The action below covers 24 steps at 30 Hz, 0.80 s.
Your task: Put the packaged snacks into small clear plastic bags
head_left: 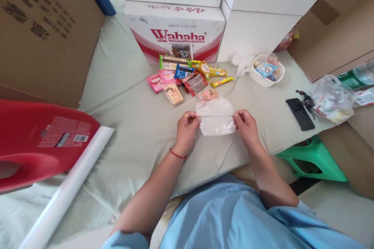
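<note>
A clear plastic bag (216,118) is stretched flat between my two hands, just above the cloth-covered table. My left hand (187,130) pinches its left edge and wears a red cord bracelet. On the opposite edge, the thumb and fingers of my right hand (246,126) are closed on the plastic. Right behind the bag lies a pile of wrapped snacks: a pink wafer pack (156,82), a blue packet (184,71), a red packet (196,84), yellow packets (222,81) and a clear-wrapped cracker (174,93).
Behind the snacks stands a Wahaha carton (178,27) beside white boxes (248,31). A white bowl (267,79) holds packets. Rightward lie a black phone (300,114) and a plastic bag (331,99). A red jug (43,140) and white roll (68,186) occupy the left.
</note>
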{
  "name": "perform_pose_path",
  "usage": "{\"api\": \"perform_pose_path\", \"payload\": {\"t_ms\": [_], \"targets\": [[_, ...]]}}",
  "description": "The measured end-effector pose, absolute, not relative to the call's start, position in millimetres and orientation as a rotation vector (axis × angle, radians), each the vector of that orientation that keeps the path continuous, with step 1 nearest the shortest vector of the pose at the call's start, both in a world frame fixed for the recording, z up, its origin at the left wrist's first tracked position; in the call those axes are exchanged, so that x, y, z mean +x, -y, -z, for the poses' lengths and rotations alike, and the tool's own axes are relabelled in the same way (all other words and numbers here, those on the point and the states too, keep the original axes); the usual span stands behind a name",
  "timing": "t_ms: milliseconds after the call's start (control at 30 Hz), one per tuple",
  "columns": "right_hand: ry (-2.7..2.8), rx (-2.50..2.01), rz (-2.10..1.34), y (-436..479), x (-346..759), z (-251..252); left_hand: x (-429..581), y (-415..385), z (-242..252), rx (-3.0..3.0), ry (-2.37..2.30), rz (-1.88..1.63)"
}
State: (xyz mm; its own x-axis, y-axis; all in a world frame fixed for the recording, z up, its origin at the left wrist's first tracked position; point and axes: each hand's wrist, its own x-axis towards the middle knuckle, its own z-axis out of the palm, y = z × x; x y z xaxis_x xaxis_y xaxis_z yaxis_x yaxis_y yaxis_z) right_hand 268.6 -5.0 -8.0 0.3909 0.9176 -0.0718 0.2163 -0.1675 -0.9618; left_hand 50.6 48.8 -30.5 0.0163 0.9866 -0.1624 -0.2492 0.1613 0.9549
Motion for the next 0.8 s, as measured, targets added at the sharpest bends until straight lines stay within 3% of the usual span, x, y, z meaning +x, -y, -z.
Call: {"api": "perform_pose_path", "payload": {"t_ms": [233,400,600,800], "targets": [[1.105,-1.660,-0.664,11,265,5,52,-45,40,1.031,-1.162,-1.131],[1.305,-1.605,-0.469,20,249,-6,53,-39,34,1.116,-1.310,-1.331],[1.599,-1.579,-0.424,35,219,-3,55,-28,23,1.154,-0.895,-1.013],[1.713,-1.548,-0.475,41,207,3,58,-30,26,1.023,-0.850,-0.999]]}}
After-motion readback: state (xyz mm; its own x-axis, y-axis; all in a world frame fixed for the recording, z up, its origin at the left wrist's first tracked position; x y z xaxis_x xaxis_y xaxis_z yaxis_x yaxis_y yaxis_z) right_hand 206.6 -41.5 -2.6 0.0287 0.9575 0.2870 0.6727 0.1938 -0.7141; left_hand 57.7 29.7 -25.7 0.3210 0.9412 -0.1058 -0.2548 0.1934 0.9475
